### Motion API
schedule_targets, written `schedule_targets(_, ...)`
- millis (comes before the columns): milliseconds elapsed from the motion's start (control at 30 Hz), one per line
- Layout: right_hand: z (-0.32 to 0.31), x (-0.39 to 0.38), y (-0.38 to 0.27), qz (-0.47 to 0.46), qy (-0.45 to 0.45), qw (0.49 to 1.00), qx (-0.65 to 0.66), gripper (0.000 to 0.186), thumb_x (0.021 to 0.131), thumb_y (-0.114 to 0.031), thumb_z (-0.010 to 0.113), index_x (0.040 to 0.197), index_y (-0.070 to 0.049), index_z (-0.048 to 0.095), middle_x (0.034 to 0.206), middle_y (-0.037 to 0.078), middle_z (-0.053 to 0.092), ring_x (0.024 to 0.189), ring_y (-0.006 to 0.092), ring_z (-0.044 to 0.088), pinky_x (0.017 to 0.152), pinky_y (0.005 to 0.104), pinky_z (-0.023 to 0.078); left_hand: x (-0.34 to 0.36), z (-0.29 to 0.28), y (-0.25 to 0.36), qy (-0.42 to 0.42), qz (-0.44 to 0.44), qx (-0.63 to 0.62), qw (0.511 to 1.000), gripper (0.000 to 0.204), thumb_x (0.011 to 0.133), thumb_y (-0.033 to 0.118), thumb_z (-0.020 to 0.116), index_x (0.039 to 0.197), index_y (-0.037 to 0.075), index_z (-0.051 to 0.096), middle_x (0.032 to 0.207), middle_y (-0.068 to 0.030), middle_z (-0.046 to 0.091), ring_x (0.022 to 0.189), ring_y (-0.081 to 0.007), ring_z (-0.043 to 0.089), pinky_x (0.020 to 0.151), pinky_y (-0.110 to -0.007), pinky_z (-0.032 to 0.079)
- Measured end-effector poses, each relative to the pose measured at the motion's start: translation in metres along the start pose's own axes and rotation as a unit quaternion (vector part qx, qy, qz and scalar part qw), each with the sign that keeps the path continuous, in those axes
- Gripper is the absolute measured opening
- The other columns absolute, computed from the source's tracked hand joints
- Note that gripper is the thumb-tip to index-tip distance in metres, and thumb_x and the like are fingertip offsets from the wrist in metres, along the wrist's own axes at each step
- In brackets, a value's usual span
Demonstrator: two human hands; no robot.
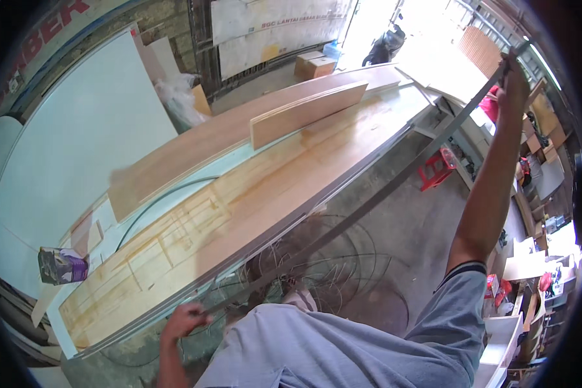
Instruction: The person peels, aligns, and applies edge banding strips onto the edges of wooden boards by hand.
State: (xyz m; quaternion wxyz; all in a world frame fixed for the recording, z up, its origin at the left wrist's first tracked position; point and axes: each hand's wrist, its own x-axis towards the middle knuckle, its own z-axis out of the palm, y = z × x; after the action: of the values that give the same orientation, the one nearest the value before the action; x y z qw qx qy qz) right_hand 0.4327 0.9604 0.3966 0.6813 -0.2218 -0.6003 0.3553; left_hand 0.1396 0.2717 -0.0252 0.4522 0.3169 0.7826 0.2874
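Dark strip (433,147): long, flat and narrow; runs diagonally from the upper right down to the lower left, above the floor and in front of the desk's near side.
Right grip (512,76): bare hand, raised at the end of an outstretched arm; its fingers are closed around the strip near the upper end, and a short length projects beyond them.
Left grip (187,320): bare hand, low, beside the desk's near edge; fingers curled at the strip's lower end. Slight blur there; whether they pinch it cannot be told.
Desk (229,164): pale-topped, long, set obliquely; its surface shows between the boards.
Wooden panel (168,258): lies along the near side of the desk; light brown face with yellowish streaks and patches.
Long brown board (181,165): on the far side of the desk, roughly parallel to the panel.
Shorter board (307,116): stands on its long edge between the other two.
Cable (165,194): dark green, curving over the pale surface.
Box (63,266): dark and purple, at the desk's left end.
Floor: thin wires (352,258) in loose loops below the strip; a red stool (438,168) farther off, to the right.
Background: a large white sheet (77,155) at left; cardboard cartons (314,66) beyond the desk.
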Motion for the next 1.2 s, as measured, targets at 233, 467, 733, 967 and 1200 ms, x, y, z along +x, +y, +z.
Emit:
schedule_targets(233,-0.035,0.078,0.153,0.06,0.035,0.996,-0.058,0.017,0.093,-0.022,0.057,0.093,-0.009,0.068,0.075,0.003,0.063,0.059,0.0097,0.054,0.05,0.0246,0.039,-0.163,-0.05,-0.022,0.071,-0.151,-0.042,0.985,0.039,0.075,0.034,0.071,0.093,-0.001,0.065,0.077,-0.0095,0.06,0.068,-0.0184,0.058,0.061,-0.035,0.046)
schedule_targets(467,-0.002,-0.044,0.381,0.287,-0.002,0.958,-0.005,0.022,0.085,-0.01,0.052,0.098,-0.011,0.069,0.082,0.013,0.066,0.068,0.0215,0.061,0.057,0.0344,0.048,-0.235,-0.072,0.03,0.11,-0.167,-0.03,0.979,0.046,0.077,0.042,0.074,0.099,0.003,0.068,0.072,-0.0032,0.06,0.061,-0.0149,0.053,0.058,-0.03,0.046)
schedule_targets(733,0.033,-0.351,0.532,0.505,0.067,0.858,0.058,0.019,0.084,-0.018,0.048,0.086,-0.006,0.063,0.077,0.011,0.066,0.056,0.0214,0.057,0.051,0.0316,0.043,-0.16,-0.079,0.111,0.106,-0.156,-0.011,0.982,0.032,0.084,0.03,0.068,0.065,0.01,0.052,0.052,0.002,0.041,0.046,-0.008,0.035,0.045,-0.03,0.036)
schedule_targets(967,0.035,-0.405,0.522,0.529,0.098,0.84,0.069,0.009,0.094,-0.009,0.05,0.094,0.0,0.047,0.073,0.016,0.061,0.053,0.0236,0.06,0.042,0.0371,0.048,-0.189,-0.094,0.149,0.113,-0.195,0.018,0.974,0.028,0.085,0.018,0.059,0.061,0.007,0.05,0.051,0.0,0.04,0.046,-0.0107,0.033,0.046,-0.031,0.034)
schedule_targets(1200,0.045,-0.331,0.515,0.509,0.126,0.834,0.172,0.018,0.094,-0.011,0.053,0.102,0.004,0.047,0.079,0.017,0.062,0.059,0.0257,0.063,0.049,0.0362,0.053,-0.154,-0.097,0.172,0.117,-0.202,0.065,0.97,0.026,0.085,0.02,0.061,0.065,0.005,0.055,0.052,0.0002,0.043,0.046,-0.0098,0.034,0.045,-0.029,0.032)
